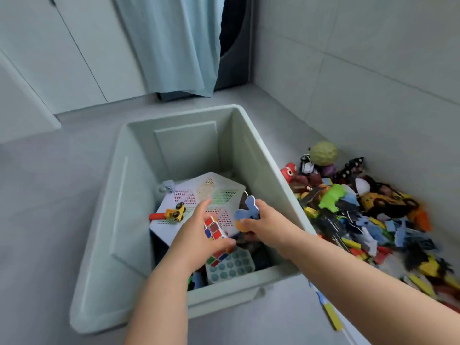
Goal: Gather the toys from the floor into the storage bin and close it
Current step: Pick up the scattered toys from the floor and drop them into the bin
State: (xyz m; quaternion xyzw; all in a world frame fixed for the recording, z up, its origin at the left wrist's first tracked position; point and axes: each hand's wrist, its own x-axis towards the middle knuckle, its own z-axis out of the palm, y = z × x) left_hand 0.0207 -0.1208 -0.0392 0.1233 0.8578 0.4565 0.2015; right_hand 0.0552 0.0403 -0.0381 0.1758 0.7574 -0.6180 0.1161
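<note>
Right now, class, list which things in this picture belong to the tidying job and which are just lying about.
Belong to the job: bin, puzzle cube in the left hand, blue foam shape in the right hand, toy pile on the floor.
Just there: blue cloth, washing machine, cupboard doors.

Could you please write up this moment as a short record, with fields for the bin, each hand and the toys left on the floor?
storage bin: open, no lid on it, partly filled
left hand: grips a puzzle cube above the bin
right hand: pinches a blue flat piece above the bin
inside the bin: white perforated panel, yellow toy truck, bubble mat
toy pile: on the floor to the right of the bin, beside the wall
</note>
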